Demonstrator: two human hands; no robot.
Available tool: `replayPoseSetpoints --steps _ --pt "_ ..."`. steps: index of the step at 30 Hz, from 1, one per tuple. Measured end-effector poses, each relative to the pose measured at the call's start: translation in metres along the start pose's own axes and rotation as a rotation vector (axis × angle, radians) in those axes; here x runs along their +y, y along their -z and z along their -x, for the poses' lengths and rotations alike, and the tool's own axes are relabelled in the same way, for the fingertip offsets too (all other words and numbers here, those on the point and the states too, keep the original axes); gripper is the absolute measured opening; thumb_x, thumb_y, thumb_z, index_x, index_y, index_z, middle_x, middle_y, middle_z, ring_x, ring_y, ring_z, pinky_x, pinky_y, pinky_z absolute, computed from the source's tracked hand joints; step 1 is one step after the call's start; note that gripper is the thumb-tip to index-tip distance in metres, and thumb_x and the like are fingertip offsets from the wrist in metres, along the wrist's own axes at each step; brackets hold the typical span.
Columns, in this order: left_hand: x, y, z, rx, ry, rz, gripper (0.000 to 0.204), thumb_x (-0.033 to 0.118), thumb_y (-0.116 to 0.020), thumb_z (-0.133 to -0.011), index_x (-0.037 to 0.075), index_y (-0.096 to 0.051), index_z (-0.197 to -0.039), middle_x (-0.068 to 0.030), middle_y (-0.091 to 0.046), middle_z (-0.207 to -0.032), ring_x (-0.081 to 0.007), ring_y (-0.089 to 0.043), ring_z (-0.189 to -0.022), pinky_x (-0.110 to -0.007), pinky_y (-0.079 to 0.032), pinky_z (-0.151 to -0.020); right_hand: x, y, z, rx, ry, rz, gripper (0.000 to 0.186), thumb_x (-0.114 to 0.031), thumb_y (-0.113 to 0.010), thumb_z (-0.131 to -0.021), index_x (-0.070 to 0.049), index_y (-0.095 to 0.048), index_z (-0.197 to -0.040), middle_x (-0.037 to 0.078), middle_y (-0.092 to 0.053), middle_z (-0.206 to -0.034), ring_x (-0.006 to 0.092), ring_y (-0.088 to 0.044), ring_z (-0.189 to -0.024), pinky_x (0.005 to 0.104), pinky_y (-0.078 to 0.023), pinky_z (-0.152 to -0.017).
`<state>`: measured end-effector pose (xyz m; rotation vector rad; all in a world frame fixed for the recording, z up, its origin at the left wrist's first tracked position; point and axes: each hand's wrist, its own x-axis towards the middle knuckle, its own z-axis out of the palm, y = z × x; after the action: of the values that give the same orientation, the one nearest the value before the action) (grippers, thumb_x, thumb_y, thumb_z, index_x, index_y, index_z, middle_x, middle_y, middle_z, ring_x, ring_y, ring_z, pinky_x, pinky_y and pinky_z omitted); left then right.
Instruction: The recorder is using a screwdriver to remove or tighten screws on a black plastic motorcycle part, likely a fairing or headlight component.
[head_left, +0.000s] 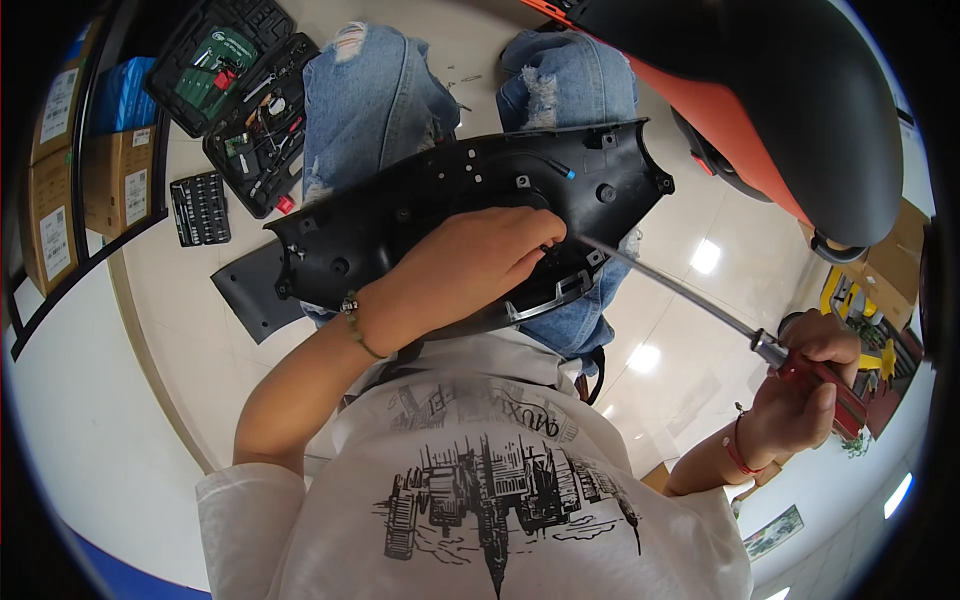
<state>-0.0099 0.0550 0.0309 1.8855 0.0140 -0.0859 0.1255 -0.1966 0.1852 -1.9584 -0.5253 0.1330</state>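
Note:
A black plastic panel (pixel 440 185) with moulded posts and holes lies across my knees, hollow side up. My left hand (pixel 480 255) reaches into its middle, thumb and fingertips pinched together on something small that I cannot make out. A short black cable with a blue tip (pixel 560 168) lies in the panel beyond those fingers. On the right, my right hand (pixel 805 385) grips the red handle of a long-shafted screwdriver (pixel 690 293). Its shaft slants left, and the tip ends close to my left fingertips; I cannot tell whether it touches anything.
An open black tool case (pixel 255 130) lies on the floor at the far left, with a socket set (pixel 201 209) beside it. Cardboard boxes (pixel 115 185) stand on a shelf at the left. A black and orange scooter seat (pixel 800 110) looms at the upper right.

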Motion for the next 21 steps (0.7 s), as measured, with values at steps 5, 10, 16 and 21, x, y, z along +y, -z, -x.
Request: replayPoseSetpoints --steps 5,10,16,21 --pt "-0.001 -0.003 0.000 -0.023 0.017 -0.011 0.018 0.008 -0.061 -0.092 0.008 -0.056 -0.109 -0.0087 -0.066 -0.097 -0.0283 -0.067 -0.091 -0.039 -0.054 -0.078 -0.006 -0.020 -0.001 -0.047 -0.015 -0.030 0.047 -0.045 -0.070 -0.080 -0.002 -0.052 -0.084 0.006 -0.046 -0.070 0.0139 -0.041 -0.059 0.0270 -0.031 -0.054" --pt "-0.003 -0.005 0.001 -0.007 0.006 -0.025 0.018 0.007 -0.058 -0.093 0.008 -0.051 -0.109 -0.0096 -0.062 -0.094 -0.0285 -0.066 -0.090 -0.041 -0.053 -0.077 -0.010 -0.027 -0.004 -0.115 -0.026 0.002 0.045 -0.043 -0.072 -0.082 -0.002 -0.054 -0.086 0.007 -0.051 -0.073 0.0136 -0.045 -0.062 0.0260 -0.034 -0.056" --pt "-0.004 -0.005 0.002 0.006 0.019 -0.014 0.019 0.007 -0.063 -0.092 0.006 -0.058 -0.111 -0.0102 -0.068 -0.101 -0.0287 -0.070 -0.092 -0.036 -0.056 -0.077 -0.016 -0.036 -0.005 -0.210 -0.037 0.054 0.039 -0.039 -0.062 -0.085 -0.002 -0.051 -0.088 0.008 -0.047 -0.073 0.0138 -0.040 -0.063 0.0277 -0.029 -0.058" --pt "-0.003 -0.005 0.002 -0.006 0.023 -0.026 0.019 0.006 -0.063 -0.092 0.006 -0.058 -0.111 -0.0098 -0.068 -0.099 -0.0280 -0.069 -0.091 -0.036 -0.056 -0.077 -0.015 -0.034 -0.007 -0.229 -0.035 0.054 0.038 -0.038 -0.062 -0.086 -0.002 -0.050 -0.089 0.008 -0.047 -0.073 0.0137 -0.040 -0.063 0.0275 -0.029 -0.058"
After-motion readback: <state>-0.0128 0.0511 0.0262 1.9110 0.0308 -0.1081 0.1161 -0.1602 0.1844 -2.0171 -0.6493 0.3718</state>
